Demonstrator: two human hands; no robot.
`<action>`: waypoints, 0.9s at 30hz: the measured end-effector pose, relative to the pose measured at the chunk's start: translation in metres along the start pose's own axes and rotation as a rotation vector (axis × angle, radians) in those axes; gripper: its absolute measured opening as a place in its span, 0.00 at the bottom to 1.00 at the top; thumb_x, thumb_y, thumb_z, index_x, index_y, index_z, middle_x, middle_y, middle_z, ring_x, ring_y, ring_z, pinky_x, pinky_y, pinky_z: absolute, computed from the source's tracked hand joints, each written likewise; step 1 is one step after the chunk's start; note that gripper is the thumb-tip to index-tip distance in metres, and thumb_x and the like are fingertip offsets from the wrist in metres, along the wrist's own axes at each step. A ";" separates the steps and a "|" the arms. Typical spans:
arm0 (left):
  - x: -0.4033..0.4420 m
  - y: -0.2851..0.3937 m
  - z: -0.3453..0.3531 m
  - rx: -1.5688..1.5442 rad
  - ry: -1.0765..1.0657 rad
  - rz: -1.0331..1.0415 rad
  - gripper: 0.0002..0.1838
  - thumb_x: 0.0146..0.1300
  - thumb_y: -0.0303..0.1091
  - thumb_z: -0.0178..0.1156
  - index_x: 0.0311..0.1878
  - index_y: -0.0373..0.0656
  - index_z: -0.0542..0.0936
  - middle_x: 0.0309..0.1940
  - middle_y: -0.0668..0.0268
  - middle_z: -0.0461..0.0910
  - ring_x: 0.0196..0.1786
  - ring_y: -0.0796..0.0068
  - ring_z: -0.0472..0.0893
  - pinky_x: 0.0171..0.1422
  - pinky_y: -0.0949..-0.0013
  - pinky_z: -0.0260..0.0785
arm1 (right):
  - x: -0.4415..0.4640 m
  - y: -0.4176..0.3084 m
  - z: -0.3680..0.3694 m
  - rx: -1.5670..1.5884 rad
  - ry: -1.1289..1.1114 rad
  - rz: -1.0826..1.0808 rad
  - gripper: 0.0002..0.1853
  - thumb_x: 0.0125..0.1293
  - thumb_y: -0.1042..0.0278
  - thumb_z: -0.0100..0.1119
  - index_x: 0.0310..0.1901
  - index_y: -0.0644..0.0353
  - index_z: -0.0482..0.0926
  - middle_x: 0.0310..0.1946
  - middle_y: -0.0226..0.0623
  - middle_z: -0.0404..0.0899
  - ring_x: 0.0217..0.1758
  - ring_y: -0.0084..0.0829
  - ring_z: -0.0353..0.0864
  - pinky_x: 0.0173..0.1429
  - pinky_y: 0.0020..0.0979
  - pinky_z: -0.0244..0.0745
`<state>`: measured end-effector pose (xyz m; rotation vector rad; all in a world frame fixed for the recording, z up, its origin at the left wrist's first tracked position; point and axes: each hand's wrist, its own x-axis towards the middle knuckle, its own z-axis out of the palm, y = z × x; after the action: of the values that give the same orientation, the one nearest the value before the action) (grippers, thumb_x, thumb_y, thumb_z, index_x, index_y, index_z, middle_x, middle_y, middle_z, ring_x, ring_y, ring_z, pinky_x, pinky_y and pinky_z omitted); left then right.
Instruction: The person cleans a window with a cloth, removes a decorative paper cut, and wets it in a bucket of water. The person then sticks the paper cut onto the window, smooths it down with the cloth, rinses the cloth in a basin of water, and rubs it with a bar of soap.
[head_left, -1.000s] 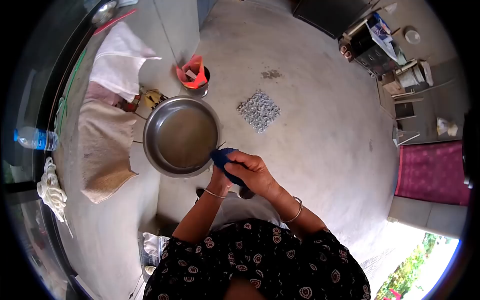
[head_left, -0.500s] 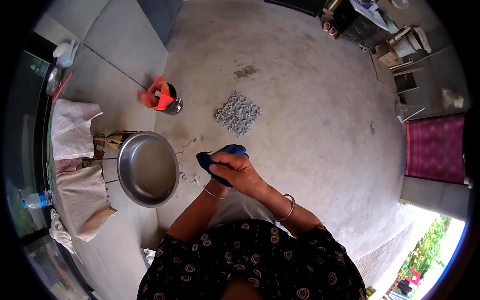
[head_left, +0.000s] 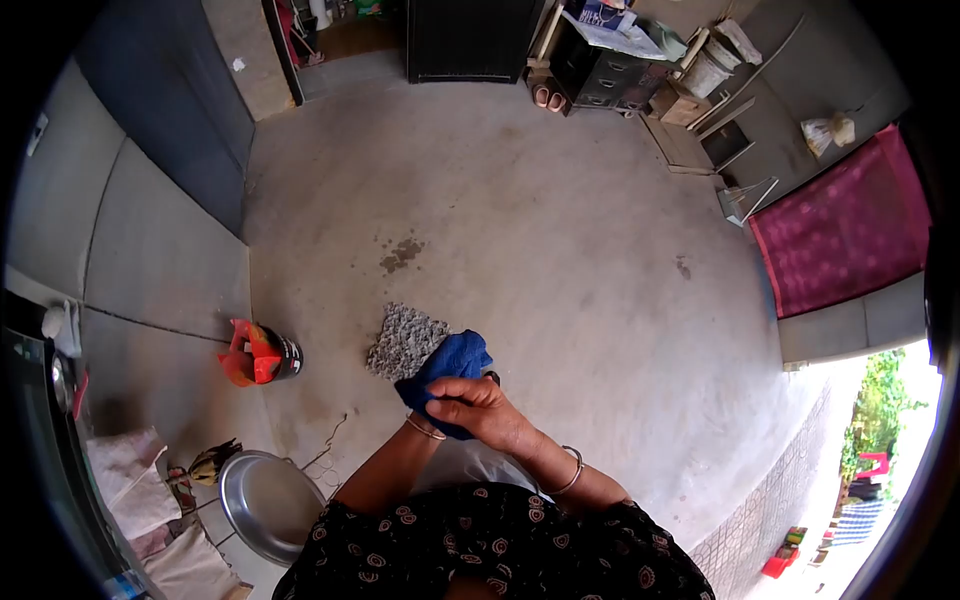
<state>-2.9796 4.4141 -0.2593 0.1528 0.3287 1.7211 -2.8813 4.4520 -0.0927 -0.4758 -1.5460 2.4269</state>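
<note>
A dark blue cloth (head_left: 455,360) is bunched up in front of my body. My right hand (head_left: 478,412) is closed on its near side, thumb and fingers pinching the fabric. My left hand (head_left: 428,416) is under the cloth, which covers its fingers; only the part by the bangled wrist shows. Beyond the cloth a grey shaggy mat (head_left: 400,340) lies on the floor, its right corner partly hidden by the fabric. A steel basin (head_left: 238,495) is at the lower left, partly covered by my left arm and sleeve.
Left of the mat, a black bucket (head_left: 288,353) has red wrapping at its top. Towels (head_left: 130,480) hang at the left edge. A damp patch (head_left: 402,255) marks the concrete floor (head_left: 560,250). Drawers (head_left: 610,80), slippers (head_left: 546,97) and a maroon curtain (head_left: 850,230) line the far and right sides.
The view has tilted up and turned, so the mat, bucket and basin appear lower and further left. More of the blue cloth now spreads out past my right hand.
</note>
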 end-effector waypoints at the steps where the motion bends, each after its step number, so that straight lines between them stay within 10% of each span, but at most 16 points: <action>1: 0.016 0.012 0.053 0.088 0.113 0.005 0.19 0.73 0.52 0.45 0.57 0.53 0.71 0.54 0.70 0.74 0.55 0.75 0.75 0.58 0.64 0.71 | 0.007 -0.010 -0.013 0.013 -0.048 0.000 0.10 0.67 0.72 0.61 0.48 0.62 0.81 0.37 0.19 0.78 0.44 0.11 0.72 0.52 0.17 0.68; 3: 0.056 0.006 0.073 0.527 0.198 0.140 0.30 0.72 0.58 0.41 0.72 0.57 0.59 0.70 0.68 0.62 0.69 0.69 0.65 0.67 0.55 0.65 | 0.031 -0.044 -0.038 0.030 -0.082 0.100 0.08 0.68 0.70 0.59 0.46 0.63 0.80 0.36 0.19 0.78 0.42 0.12 0.72 0.48 0.18 0.68; 7: 0.140 -0.011 0.020 0.182 0.205 -0.207 0.35 0.72 0.58 0.41 0.76 0.52 0.48 0.78 0.67 0.44 0.79 0.63 0.43 0.75 0.42 0.44 | 0.085 -0.071 -0.116 -0.134 -0.033 -0.054 0.07 0.68 0.71 0.58 0.43 0.64 0.80 0.34 0.20 0.78 0.40 0.11 0.71 0.47 0.18 0.68; 17: 0.313 0.088 0.100 0.328 -0.058 0.237 0.36 0.71 0.60 0.39 0.76 0.50 0.51 0.78 0.63 0.42 0.79 0.59 0.38 0.75 0.33 0.28 | 0.217 -0.174 -0.212 -0.126 -0.174 -0.094 0.06 0.68 0.73 0.59 0.43 0.64 0.80 0.34 0.20 0.78 0.40 0.11 0.72 0.47 0.18 0.68; 19: 0.345 0.097 0.076 -0.017 -0.249 0.204 0.33 0.74 0.58 0.33 0.76 0.52 0.49 0.76 0.69 0.48 0.78 0.70 0.45 0.77 0.40 0.42 | 0.251 -0.176 -0.218 -0.028 -0.199 -0.107 0.06 0.69 0.73 0.57 0.43 0.65 0.79 0.32 0.20 0.76 0.39 0.10 0.71 0.45 0.18 0.68; 22: 0.392 0.133 0.090 0.363 0.088 0.125 0.35 0.73 0.61 0.30 0.75 0.50 0.51 0.76 0.70 0.49 0.78 0.68 0.45 0.77 0.40 0.41 | 0.301 -0.188 -0.229 -0.032 -0.248 -0.121 0.06 0.68 0.73 0.57 0.42 0.66 0.78 0.31 0.20 0.74 0.37 0.11 0.69 0.43 0.18 0.67; 27: 0.492 0.227 0.090 0.176 -0.068 0.190 0.36 0.73 0.60 0.30 0.75 0.46 0.51 0.76 0.62 0.49 0.78 0.60 0.47 0.77 0.41 0.41 | 0.413 -0.222 -0.249 -0.152 -0.240 -0.150 0.07 0.68 0.74 0.57 0.43 0.67 0.78 0.32 0.23 0.77 0.38 0.12 0.72 0.44 0.19 0.68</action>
<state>-3.2555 4.8749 -0.1455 0.3806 0.4259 1.8688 -3.1627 4.9004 -0.0508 -0.0897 -1.8004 2.3306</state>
